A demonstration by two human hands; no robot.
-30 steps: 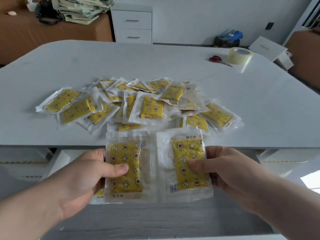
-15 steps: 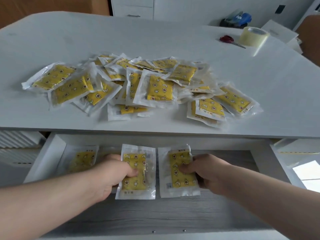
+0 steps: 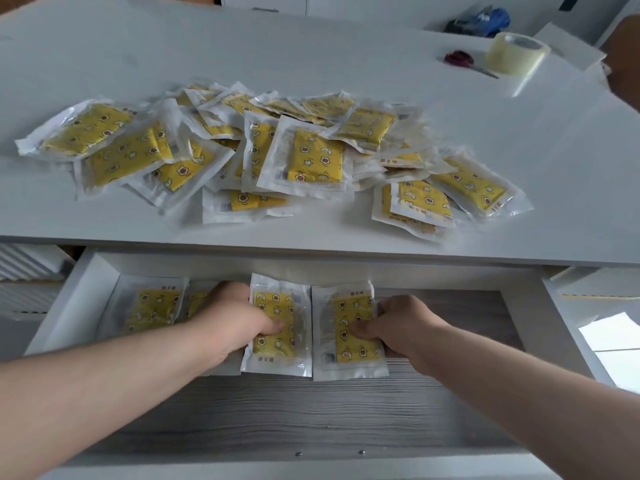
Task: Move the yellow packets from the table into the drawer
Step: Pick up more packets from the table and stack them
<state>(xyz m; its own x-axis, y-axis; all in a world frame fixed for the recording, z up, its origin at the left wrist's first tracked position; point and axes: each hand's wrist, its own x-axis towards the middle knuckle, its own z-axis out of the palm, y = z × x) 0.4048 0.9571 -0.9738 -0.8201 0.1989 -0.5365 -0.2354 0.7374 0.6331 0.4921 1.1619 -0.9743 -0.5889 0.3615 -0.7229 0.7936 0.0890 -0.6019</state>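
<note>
The left hand (image 3: 239,317) grips the left packet (image 3: 273,355), thumb pressed on its yellow front; the right hand (image 3: 401,327) grips the right packet (image 3: 349,358) the same way; I see both packets side by side, almost touching, down inside the open drawer (image 3: 311,417); I cannot tell if they rest on its grey floor; a third packet (image 3: 149,306) lies by the drawer's left wall; a big pile of yellow packets (image 3: 304,157) sits on the bench (image 3: 346,64); a roll of tape (image 3: 516,53) and red scissors (image 3: 459,59) lie far back on the right.
</note>
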